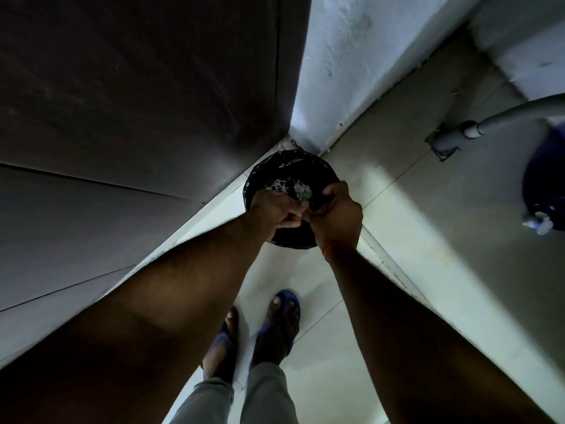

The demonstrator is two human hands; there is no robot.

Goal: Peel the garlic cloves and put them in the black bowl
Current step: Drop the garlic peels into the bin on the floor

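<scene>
You're looking straight down into a dim corner: a dark wood-toned panel (137,102) fills the left side, a whitewashed wall (360,62) runs up the middle-right, and pale floor tiles (412,240) cover the rest. Your two bare forearms reach forward from the bottom edge and meet over a bin (289,175) lined with a black bag, which sits on the floor tight in the corner where panel and wall meet. Pale papery scraps (287,186) lie inside the bin, looks like garlic skin but too small and dark to be sure. At the right edge there's a blue container (547,185) with a small white tap at its lower left, and a grey pipe (489,125) runs from the wall base towards it. Your feet in blue sandals (282,319) stand on the tiles below the bin, grey trouser legs (232,399) showing at the bottom. Your left hand (275,214) has its fingers curled in, knuckles against the right hand; your right hand (334,214) is curled too, fingertips meeting the left over the bin's near rim. Something small may be pinched between them, cannot tell what, or whether either hand really holds anything. Garlic cloves and black bowl are not in view.
</scene>
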